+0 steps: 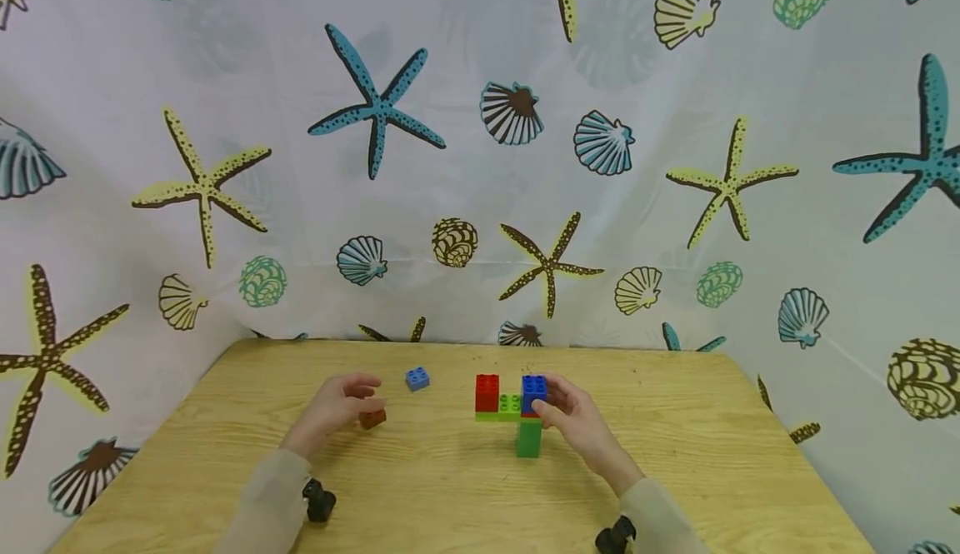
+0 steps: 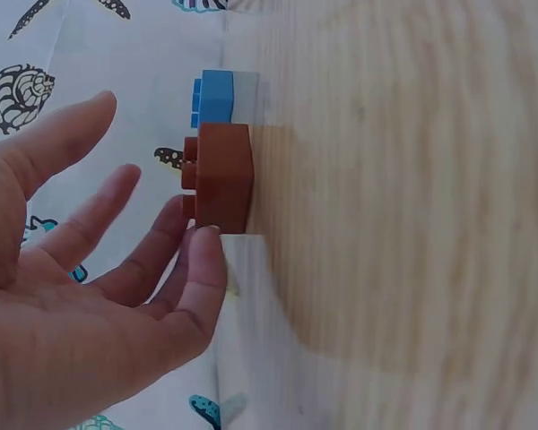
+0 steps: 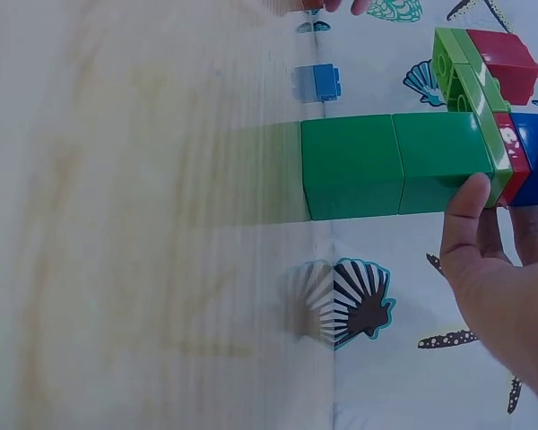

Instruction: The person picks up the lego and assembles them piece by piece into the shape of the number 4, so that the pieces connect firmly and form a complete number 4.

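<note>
My right hand (image 1: 577,421) holds the dark blue brick (image 1: 534,389) at the top of a small brick build, thumb on its near side. In the right wrist view, another fingertip lies right at the lime green plate (image 3: 484,125). Below that plate stand two stacked green bricks (image 3: 359,166), and a thin red brick (image 3: 513,159) sits under the blue one. A taller red brick (image 1: 487,393) is on the plate's left end. Beside a brown brick (image 2: 224,179) hovers my left hand (image 2: 99,269), fingers loosely spread, one fingertip right at the brick's lower edge.
A light blue brick (image 1: 417,378) lies on the wooden table (image 1: 420,487), a little beyond the brown one. Behind the table's far edge hangs a white curtain (image 1: 450,196) printed with starfish and shells, which also runs along both sides.
</note>
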`<state>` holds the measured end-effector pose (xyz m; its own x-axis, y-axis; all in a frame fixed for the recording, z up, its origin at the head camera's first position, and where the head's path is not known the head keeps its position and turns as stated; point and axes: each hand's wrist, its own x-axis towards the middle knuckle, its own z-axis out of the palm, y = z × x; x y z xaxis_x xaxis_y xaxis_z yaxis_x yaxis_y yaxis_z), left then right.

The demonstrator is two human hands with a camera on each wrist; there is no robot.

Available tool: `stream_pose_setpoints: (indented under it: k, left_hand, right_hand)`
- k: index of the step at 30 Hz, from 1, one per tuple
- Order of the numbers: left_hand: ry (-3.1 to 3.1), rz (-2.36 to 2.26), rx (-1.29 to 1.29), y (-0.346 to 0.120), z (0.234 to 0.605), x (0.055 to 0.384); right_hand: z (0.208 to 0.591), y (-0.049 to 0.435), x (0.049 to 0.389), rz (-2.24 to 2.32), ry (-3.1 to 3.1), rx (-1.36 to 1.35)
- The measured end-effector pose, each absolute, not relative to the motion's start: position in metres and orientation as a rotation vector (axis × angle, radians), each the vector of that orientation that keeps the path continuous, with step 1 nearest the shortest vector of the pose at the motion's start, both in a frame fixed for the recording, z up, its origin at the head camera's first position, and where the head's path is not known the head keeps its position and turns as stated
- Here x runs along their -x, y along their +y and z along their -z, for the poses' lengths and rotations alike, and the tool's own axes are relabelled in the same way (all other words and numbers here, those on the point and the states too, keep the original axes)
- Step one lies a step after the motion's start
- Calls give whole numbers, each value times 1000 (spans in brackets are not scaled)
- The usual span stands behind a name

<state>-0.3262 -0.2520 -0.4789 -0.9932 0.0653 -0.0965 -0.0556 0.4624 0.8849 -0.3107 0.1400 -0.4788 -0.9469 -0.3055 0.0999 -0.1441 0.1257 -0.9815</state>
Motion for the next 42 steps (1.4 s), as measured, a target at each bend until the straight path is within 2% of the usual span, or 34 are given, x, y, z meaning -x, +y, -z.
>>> stream_pose_setpoints:
  k: [8,19,42]
  left_hand:
    - [2520,-1520,30,-259,482,328]
    - [2494,-1396,-73,-267,485,334]
    - [2556,-1339,-31,-262,488,340]
  right_hand:
    - [478,141,312,1955,2215,488]
    - [479,141,312,1957,2197,484]
    - [480,142,313,1969,2183,498]
